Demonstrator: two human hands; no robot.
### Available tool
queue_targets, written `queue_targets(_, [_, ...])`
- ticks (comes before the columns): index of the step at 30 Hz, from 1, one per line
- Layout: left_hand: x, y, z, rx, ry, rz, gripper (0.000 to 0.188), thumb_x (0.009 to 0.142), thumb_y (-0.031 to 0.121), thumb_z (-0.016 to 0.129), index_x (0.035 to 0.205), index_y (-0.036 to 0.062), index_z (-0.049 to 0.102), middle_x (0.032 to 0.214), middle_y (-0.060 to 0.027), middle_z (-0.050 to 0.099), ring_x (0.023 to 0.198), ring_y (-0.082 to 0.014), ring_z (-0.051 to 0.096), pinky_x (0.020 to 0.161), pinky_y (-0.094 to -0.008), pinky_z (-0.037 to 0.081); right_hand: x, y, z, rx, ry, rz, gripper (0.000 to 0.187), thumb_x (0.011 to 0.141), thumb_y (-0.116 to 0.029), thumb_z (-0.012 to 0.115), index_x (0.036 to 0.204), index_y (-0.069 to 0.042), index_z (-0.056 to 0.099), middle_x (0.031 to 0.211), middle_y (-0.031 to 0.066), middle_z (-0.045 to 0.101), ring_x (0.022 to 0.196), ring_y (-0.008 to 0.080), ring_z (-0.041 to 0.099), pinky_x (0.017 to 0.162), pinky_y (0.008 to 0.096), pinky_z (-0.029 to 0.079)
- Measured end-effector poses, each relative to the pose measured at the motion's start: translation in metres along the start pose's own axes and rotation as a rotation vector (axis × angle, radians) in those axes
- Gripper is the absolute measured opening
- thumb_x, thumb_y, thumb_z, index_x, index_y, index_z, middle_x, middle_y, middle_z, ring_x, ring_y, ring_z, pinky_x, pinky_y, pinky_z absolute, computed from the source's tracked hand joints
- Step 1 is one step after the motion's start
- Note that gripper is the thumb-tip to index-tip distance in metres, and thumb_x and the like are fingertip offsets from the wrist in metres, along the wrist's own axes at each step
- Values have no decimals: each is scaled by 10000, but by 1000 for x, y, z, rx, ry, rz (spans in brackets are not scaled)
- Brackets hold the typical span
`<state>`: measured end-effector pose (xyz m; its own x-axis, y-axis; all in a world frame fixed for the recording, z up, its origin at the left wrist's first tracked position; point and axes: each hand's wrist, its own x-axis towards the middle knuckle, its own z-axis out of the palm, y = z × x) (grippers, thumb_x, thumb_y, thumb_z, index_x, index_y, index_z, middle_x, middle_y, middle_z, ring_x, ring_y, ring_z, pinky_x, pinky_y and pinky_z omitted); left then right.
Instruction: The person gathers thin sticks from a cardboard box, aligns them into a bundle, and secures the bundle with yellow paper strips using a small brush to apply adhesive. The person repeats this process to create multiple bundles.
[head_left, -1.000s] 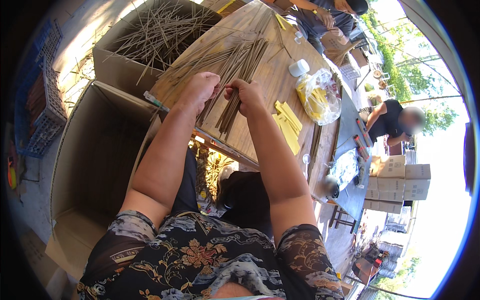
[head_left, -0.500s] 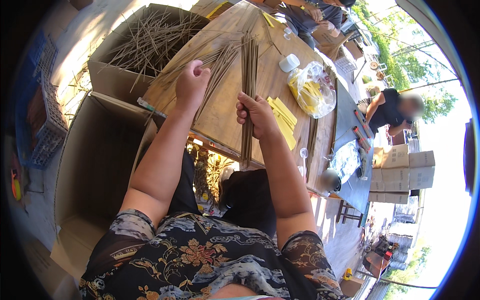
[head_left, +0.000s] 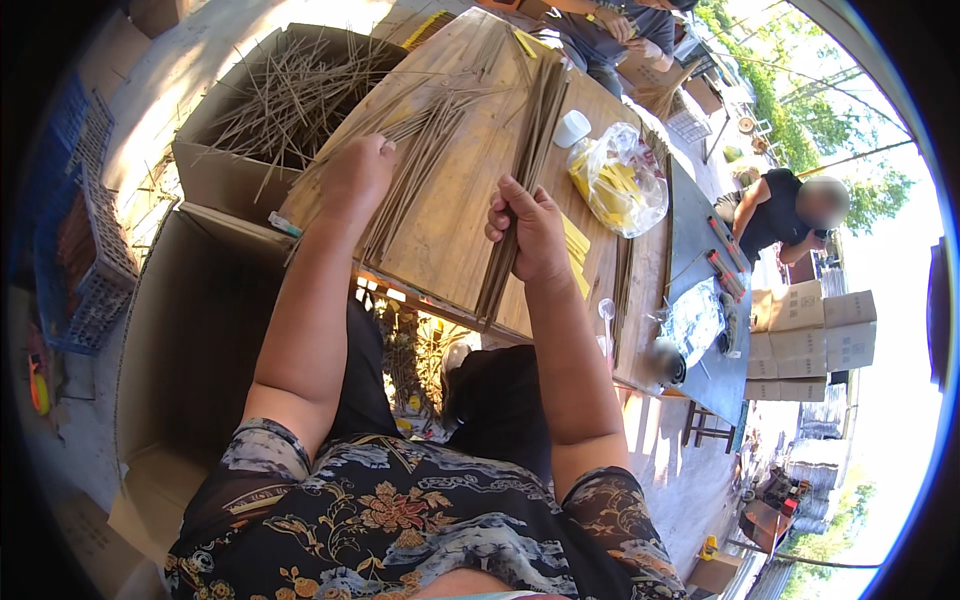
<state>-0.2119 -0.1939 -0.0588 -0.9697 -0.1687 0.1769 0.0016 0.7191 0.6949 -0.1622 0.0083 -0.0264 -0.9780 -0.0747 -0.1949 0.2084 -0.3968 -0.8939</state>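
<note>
Single head-worn fisheye view, looking steeply down from above the person's chest. Both forearms enter from the lower edge, near the lens, reaching toward the wooden table [head_left: 470, 230] at upper centre. Straight edges bow toward the circular rim; the sunlit yard occupies the far right margin.

Harsh sunlight, blown-out sky at right, strong fisheye bending.

Both bare forearms reach forward from the lower edge, well apart. The left hand [head_left: 355, 175] is curled into a loose fist, knuckles up, wrist straight. The right hand [head_left: 530, 235] is closed in a grip, thumb side up, its wrist bent slightly inward.
</note>
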Motion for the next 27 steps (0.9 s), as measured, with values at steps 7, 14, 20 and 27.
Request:
queue_targets(7, [30,-6,-7,241,113,5,469,876,390,406,1145,15,487,1178,-239,469,1053,-365,485,853,-428,405,-6,-6,-7,31,49,-53,176,833,-137,582,805,-79,419,636,41,493,481,110,452,413,259,397])
queue_targets(14, [-20,72,-21,-1152,-336,285,684,753,375,652,1245,-22,392,1176,-208,470,1114,-272,453,921,-381,376,-22,9,13,-341,-36,-377,163,831,-129,597,857,-62,452,644,-7,502,509,68,472,457,199,401])
queue_targets(20, [-39,127,-45,-1240,-646,421,498,716,101,682,1154,-20,479,805,-23,565,742,-94,552,720,-237,452,-23,16,13,-428,-109,-506,337,797,-82,628,1084,-35,458,968,35,545,888,105,513,766,247,437])
queue_targets(27, [-39,127,-21,-1212,-678,377,393,727,69,659,1089,-10,527,742,16,540,677,-68,531,656,-207,433,-11,24,-3,-373,-184,-467,389,791,-75,631,1131,-26,450,986,31,554,907,101,519,796,248,435])
